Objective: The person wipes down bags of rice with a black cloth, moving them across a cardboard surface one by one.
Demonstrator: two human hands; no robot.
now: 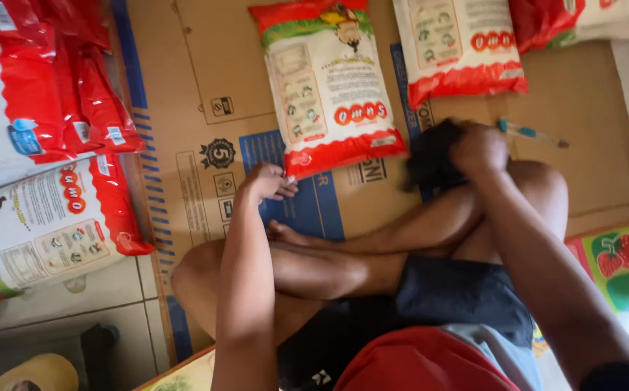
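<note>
On the flattened cardboard (206, 65) floor, our left hand (267, 181) pinches the rice bag's (329, 87) corner; our right hand (479, 148) grips a dark object (430, 156).

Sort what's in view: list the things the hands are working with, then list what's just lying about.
In hand:
left hand at the corner of the nearest sack
right hand gripping a dark blurred thing

Lying about:
pen
tape roll
stacked sacks

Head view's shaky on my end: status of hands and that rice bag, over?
Left hand at corner of red-and-white plastic rice bag. Right hand gripping blurred dark object. Blue pen beside it on cardboard.
</note>
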